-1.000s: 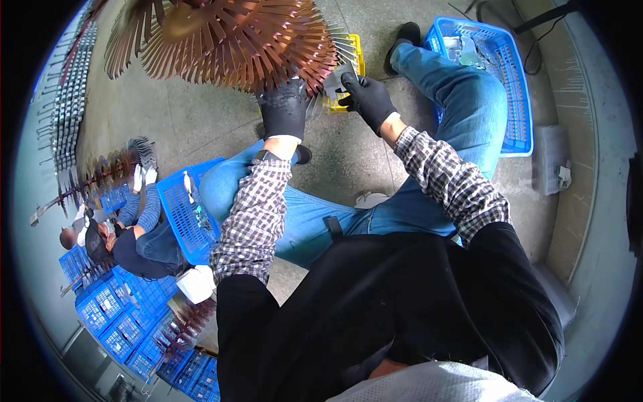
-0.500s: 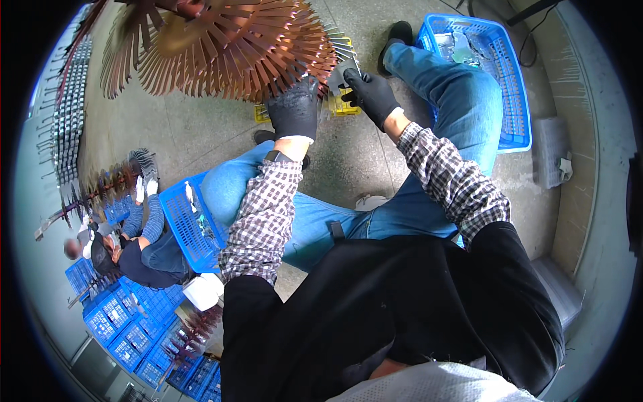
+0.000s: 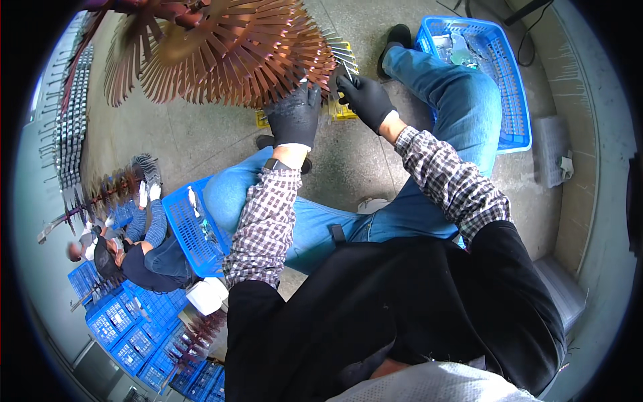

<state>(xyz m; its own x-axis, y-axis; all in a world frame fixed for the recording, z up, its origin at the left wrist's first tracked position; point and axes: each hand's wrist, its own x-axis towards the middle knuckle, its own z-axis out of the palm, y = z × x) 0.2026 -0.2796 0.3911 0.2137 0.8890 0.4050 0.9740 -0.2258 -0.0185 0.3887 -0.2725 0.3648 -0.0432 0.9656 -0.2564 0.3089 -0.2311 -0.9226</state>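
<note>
A large copper-coloured rack (image 3: 234, 53) of fanned metal prongs hangs at the upper left, in tiers around a central rod. My left hand (image 3: 293, 117), in a black glove, is at the rack's lower right edge; its fingers curl in against the prong tips, and what they grip is hidden. Just right of it, my black-gloved right hand (image 3: 368, 102) is closed, thumb and fingers pinching a thin, flat metal piece (image 3: 347, 72) whose far end reaches toward the prongs. A yellow frame (image 3: 344, 110) shows on the floor behind both hands.
A blue plastic basket (image 3: 512, 87) holding shiny pieces stands beyond my right leg. Another blue basket (image 3: 194, 231) is beside my left knee. At the left, a co-worker (image 3: 144, 258) in white gloves sits by more racks and stacked blue crates (image 3: 127, 328). A wall runs along the right.
The rack has shifted slightly, its lower left prongs now a little lower. Both hands have moved slightly down, staying at its edge. The piece by my right hand now appears more edge-on.
</note>
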